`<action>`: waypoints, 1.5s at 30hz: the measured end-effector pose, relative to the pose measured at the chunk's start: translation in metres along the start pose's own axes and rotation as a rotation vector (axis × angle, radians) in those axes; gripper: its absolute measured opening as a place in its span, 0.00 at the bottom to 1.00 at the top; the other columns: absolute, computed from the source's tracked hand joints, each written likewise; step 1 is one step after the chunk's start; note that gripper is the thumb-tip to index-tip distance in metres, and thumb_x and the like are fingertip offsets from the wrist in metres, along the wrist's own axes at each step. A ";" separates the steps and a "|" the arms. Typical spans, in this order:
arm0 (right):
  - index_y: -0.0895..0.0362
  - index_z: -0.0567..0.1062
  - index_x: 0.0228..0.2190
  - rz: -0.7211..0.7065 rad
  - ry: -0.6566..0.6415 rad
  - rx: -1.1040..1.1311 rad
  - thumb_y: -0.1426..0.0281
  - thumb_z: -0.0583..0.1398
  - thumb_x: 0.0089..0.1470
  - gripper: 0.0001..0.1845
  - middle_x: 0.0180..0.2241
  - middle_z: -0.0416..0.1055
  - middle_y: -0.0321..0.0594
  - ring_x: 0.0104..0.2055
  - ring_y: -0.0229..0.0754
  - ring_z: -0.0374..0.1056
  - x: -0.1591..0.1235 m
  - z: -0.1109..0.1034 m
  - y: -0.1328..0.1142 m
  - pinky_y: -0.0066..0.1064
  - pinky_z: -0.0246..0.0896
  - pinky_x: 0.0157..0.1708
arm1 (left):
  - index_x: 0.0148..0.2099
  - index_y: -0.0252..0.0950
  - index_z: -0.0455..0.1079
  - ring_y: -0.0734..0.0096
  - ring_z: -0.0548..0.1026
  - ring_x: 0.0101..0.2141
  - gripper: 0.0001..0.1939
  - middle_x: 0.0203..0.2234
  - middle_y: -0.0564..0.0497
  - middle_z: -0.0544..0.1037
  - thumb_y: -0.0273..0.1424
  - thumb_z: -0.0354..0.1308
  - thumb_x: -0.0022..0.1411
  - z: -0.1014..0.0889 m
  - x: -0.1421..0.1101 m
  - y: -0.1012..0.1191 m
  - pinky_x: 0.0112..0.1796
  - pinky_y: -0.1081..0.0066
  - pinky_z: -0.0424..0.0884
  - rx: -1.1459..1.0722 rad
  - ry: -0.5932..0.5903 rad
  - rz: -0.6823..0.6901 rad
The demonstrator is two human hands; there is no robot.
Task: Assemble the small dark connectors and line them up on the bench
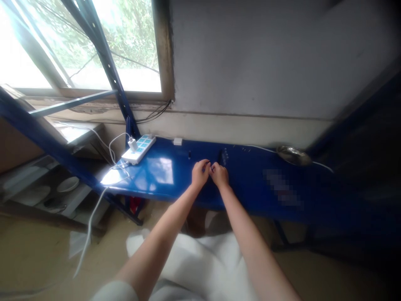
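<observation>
Both hands meet fingertip to fingertip above the blue table [175, 184]. My left hand [199, 172] is closed in a pinch, and my right hand [219, 173] is pinched against it from the other side. Whatever sits between the fingers is too small and blurred to name. Just beyond the right hand lie a dark slim piece [219, 155] and a cluster of small clear pieces [224, 156]. A tiny dark piece [189, 155] rests behind the left hand.
A white power strip [139, 150] with a plugged-in charger [132, 144] and loose cables lies at the left. Further back are a white adapter [177, 141], small scattered bits [246, 149] and a metal dish [293, 155]. A blue metal post [108, 62] rises by the window.
</observation>
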State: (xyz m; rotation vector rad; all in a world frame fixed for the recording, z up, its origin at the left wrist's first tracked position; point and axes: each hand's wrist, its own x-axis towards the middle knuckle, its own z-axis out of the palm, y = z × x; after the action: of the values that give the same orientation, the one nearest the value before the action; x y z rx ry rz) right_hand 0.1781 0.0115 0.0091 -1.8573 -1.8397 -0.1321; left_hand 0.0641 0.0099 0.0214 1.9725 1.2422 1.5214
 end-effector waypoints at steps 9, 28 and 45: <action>0.58 0.71 0.28 -0.007 0.058 0.078 0.64 0.51 0.54 0.13 0.25 0.72 0.42 0.27 0.40 0.65 -0.002 -0.001 0.003 0.27 0.48 0.27 | 0.39 0.36 0.70 0.71 0.69 0.31 0.08 0.28 0.50 0.74 0.30 0.53 0.57 0.002 0.000 -0.003 0.36 0.70 0.66 0.042 -0.082 0.025; 0.58 0.70 0.26 -0.017 0.047 0.062 0.70 0.51 0.52 0.10 0.25 0.73 0.43 0.27 0.40 0.66 -0.004 -0.002 0.003 0.27 0.47 0.27 | 0.38 0.37 0.68 0.68 0.68 0.32 0.08 0.30 0.48 0.73 0.32 0.50 0.60 0.002 0.001 -0.003 0.34 0.70 0.64 0.184 -0.156 0.163; 0.57 0.73 0.27 0.003 0.221 0.276 0.60 0.52 0.51 0.15 0.21 0.71 0.39 0.23 0.39 0.65 -0.004 0.005 0.002 0.28 0.55 0.29 | 0.34 0.36 0.72 0.64 0.66 0.41 0.08 0.36 0.46 0.72 0.23 0.53 0.52 -0.049 0.117 0.041 0.39 0.68 0.57 0.619 -0.821 0.640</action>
State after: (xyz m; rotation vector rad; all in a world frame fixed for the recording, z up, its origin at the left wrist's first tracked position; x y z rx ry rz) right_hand 0.1782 0.0098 0.0025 -1.5876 -1.6151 -0.0745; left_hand 0.0412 0.0703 0.1383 3.1285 0.7763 0.3208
